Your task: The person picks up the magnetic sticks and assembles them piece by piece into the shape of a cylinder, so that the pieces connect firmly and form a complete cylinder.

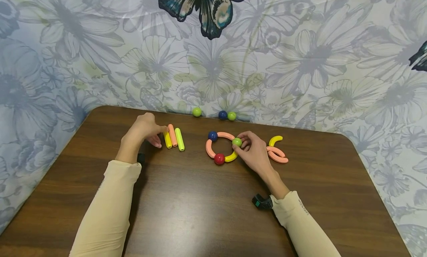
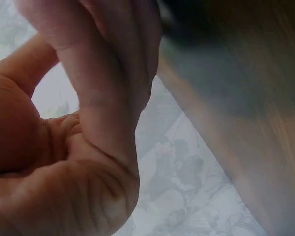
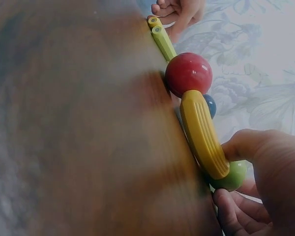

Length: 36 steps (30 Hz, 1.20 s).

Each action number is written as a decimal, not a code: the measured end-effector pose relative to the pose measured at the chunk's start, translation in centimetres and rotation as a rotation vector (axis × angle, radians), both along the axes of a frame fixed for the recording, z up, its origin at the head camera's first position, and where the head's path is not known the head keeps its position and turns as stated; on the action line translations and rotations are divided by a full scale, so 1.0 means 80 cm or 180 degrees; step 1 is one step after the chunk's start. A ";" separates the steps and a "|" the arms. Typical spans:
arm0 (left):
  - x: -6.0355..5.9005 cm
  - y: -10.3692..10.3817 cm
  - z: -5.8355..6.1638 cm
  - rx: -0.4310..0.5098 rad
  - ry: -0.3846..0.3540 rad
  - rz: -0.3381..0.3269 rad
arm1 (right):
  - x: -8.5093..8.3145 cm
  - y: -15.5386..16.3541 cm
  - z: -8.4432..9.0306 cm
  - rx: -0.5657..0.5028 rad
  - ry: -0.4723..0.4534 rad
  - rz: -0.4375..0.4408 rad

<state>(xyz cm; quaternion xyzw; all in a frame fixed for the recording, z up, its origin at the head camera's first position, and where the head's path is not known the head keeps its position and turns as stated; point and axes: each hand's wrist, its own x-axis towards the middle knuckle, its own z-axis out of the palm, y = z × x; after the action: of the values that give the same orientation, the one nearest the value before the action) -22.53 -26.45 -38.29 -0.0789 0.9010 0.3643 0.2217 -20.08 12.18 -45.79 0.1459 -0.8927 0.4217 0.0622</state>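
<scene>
Dark wooden table (image 1: pixel 200 212) against a flowered cloth backdrop (image 1: pixel 300 57) printed with pale blossoms and a dark butterfly.

Right hand (image 1: pixel 254 151) at the right side of a ring of curved pieces and balls; thumb and fingers pinched on the green ball (image 1: pixel 237 142), which sits at the ring's right edge, right at the fingertips. In the right wrist view, same green ball (image 3: pixel 232 176) squeezed between thumb above and curled fingers below. Joined to the ball, toward the wrist side: a yellow curved piece (image 1: pixel 231 157), running on to a red ball (image 1: pixel 219 159). Away from the grip, across the ring: a pink curved piece (image 1: pixel 209 149) on the left, a blue ball (image 1: pixel 212 136) at upper left, another pink arc (image 1: pixel 227 135) leading back to the pinched ball. Behind the knuckles, to the right of the hand: a loose yellow curved piece (image 1: pixel 275 140) and two pink curved pieces (image 1: pixel 277 156), lying just beside the fingers.

Left hand (image 1: pixel 144 130) well apart from the ring, fingers curled, tips at the near end of a yellow stick (image 1: pixel 167 139); whether pinching or only touching, cannot tell. Just right of that: a pink stick (image 1: pixel 172 134) and a yellow-green stick (image 1: pixel 179 139), side by side. Left wrist view filled by palm and curled fingers, no stick visible.

Along the table's far edge: a green ball (image 1: pixel 197 112), then a blue ball (image 1: pixel 222 114) touching another green ball (image 1: pixel 231 116).
</scene>
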 end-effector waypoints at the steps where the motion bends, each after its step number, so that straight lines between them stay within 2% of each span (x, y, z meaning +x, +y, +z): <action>1: 0.000 0.002 0.000 -0.0013 -0.0001 0.0016 | 0.000 0.000 0.000 -0.0005 0.0002 0.0008; 7: 0.002 0.008 0.000 -0.0122 -0.0057 -0.0024 | 0.001 0.001 -0.001 -0.0035 -0.0005 0.0017; 12: 0.003 0.008 0.001 -0.0430 0.0065 -0.0191 | 0.003 0.002 -0.002 -0.0051 -0.0003 0.0000; 15: 0.004 0.002 0.002 -0.0476 0.0189 -0.0190 | 0.004 0.002 -0.003 -0.0056 -0.0003 -0.0008; 18: 0.007 -0.001 0.006 -0.0511 0.0500 -0.0082 | 0.004 0.002 -0.004 -0.0079 -0.0022 -0.0003; 22: 0.011 0.011 0.014 -0.0382 0.1234 0.0102 | 0.003 0.001 -0.003 -0.0120 -0.0025 0.0020; 25: 0.010 0.031 0.017 -0.0153 0.1816 0.0088 | 0.002 0.000 -0.002 -0.0131 -0.0008 0.0025; 27: 0.010 0.047 0.018 -0.0003 0.2078 -0.0002 | 0.002 0.000 -0.002 -0.0143 -0.0005 0.0025; 30: 0.009 0.070 0.015 0.0180 0.2242 -0.0163 | 0.002 -0.001 -0.003 -0.0161 -0.0015 0.0018; 36: 0.011 0.103 0.008 0.0371 0.2329 -0.0313 | 0.002 -0.004 -0.003 -0.0217 -0.0029 -0.0006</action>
<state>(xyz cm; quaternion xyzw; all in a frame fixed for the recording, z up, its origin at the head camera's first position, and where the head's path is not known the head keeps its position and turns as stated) -21.64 -18.20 -37.66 0.1127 0.9011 0.4081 -0.0936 -19.88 11.89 -46.02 0.1409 -0.8783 0.4525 0.0635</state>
